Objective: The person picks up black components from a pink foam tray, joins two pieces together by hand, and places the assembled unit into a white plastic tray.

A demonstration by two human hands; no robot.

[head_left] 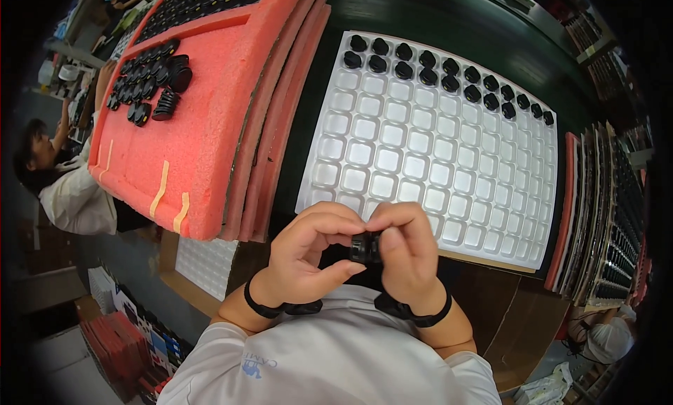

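From here I see the black part (pixel 360 249) pinched between left hand (pixel 303 249) and right hand (pixel 413 256), near the tray's (pixel 415 168) close edge; I judge it light, stiff, maybe slick; I'd hold its rim.

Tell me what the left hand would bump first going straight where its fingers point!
The left hand would meet the small black part first, which it seems to be holding, then probably the right hand; depth is unclear.
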